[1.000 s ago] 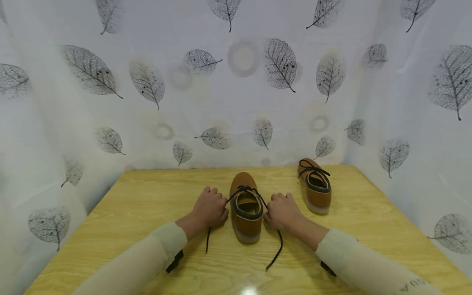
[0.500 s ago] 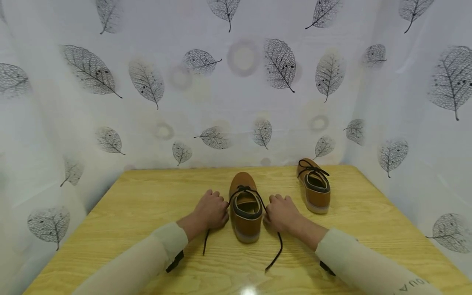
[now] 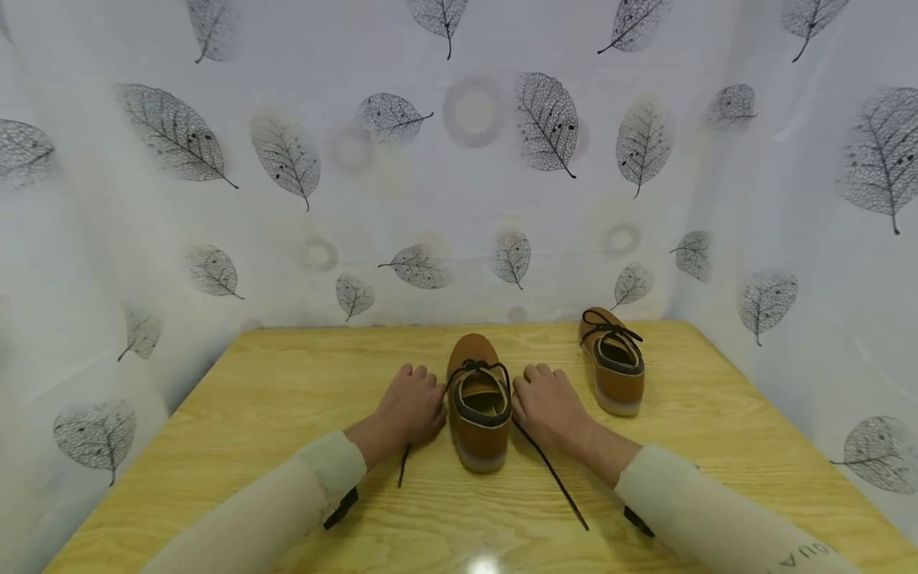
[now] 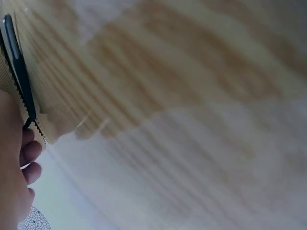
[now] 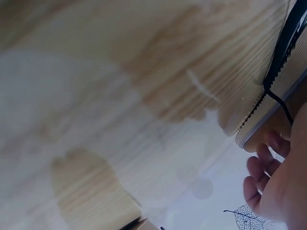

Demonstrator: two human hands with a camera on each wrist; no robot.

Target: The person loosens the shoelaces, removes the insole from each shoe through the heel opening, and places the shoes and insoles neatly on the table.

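A brown lace-up shoe [image 3: 482, 440] stands on the table, toe pointing away, its black laces crossed in a knot [image 3: 475, 366] above the tongue. At its left side my left hand [image 3: 410, 404] grips one shoelace; the loose tail [image 3: 404, 466] hangs out below the fist. On the opposite side my right hand [image 3: 551, 406] holds the other shoelace [image 3: 552, 474], whose tail trails toward the front. In the right wrist view, the lace [image 5: 279, 102] runs from the shoe into my curled fingers [image 5: 256, 167]. The left wrist view catches my left hand [image 4: 12, 177] beside the shoe; its fingertips are partly hidden.
A matching brown shoe [image 3: 619, 388] with its lace tied in a bow stands farther back on the right. The pale wooden table [image 3: 301, 375] ends at a white curtain [image 3: 459, 199] printed with leaves, which hangs behind and at both sides.
My right hand has shifted slightly up and closer to the shoe. The right lace now bows near the knot, and its tail has swung outward and straightened. The left hand has barely moved.
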